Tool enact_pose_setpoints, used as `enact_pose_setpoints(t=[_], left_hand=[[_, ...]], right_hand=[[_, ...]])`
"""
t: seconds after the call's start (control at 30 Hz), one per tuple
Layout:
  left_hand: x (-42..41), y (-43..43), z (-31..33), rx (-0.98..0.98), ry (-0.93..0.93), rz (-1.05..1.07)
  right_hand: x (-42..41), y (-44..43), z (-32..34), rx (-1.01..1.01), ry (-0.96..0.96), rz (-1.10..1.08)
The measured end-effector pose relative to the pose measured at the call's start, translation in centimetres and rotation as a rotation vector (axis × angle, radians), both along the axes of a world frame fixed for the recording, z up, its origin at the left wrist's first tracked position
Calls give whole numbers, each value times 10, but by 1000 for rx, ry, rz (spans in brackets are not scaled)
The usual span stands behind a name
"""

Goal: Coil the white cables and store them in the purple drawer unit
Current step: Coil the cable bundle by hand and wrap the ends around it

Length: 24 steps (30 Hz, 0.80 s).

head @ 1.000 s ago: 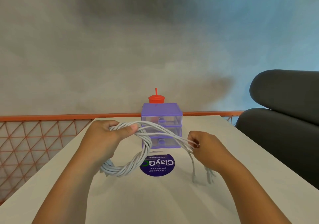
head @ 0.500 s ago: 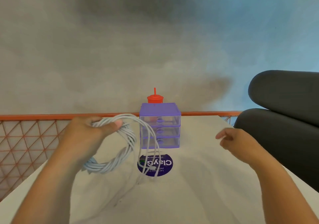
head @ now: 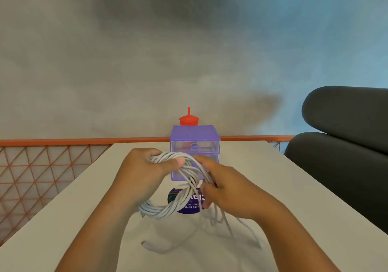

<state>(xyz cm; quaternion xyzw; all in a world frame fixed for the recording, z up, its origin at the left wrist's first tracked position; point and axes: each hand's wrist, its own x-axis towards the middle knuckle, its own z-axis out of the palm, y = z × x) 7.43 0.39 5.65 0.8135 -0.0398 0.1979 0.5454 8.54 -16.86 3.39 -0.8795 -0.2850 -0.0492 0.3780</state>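
White cables point(head: 159, 212), a bundle of thin grey-white cords twisted into a rough ring, hang in the air above the pale table point(head: 294, 187), just in front of the purple drawer unit point(head: 195, 134). The left hand point(head: 142, 171) grips the top of the ring, fingers curled round the strands and the thumb pressed across them. The right hand point(head: 226, 187) is on the ring's right side, its fingers curled round several strands there. Loose cable ends point(head: 231, 229) trail from below the right hand towards the tabletop, blurred.

The small translucent plastic drawer unit stands upright at the far middle of the table; its top drawer sits flush, and the lower drawers are partly hidden behind the hands and cables. A red lidded cup with a straw point(head: 189, 120) stands right behind it. A round dark purple sticker with white lettering point(head: 192, 207) lies on the table under the ring. An orange rail with netting point(head: 42, 166) runs along the left, and a dark grey padded chair point(head: 346, 145) is at the right.
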Motion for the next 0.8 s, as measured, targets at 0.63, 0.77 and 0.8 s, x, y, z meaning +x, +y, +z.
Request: enact_pose_setpoints(t=[0.63,0.77,0.8], left_hand=[[-18,-4,7,297,273,-300],[-21,-15,9,385,204,-343],[-23,-15,10,393,195,-344]], right_hand=[[3,-33,19,318,-165,-71],[5,-50,22,235,-236,-144],[5,-52,24,204,-262,-188]])
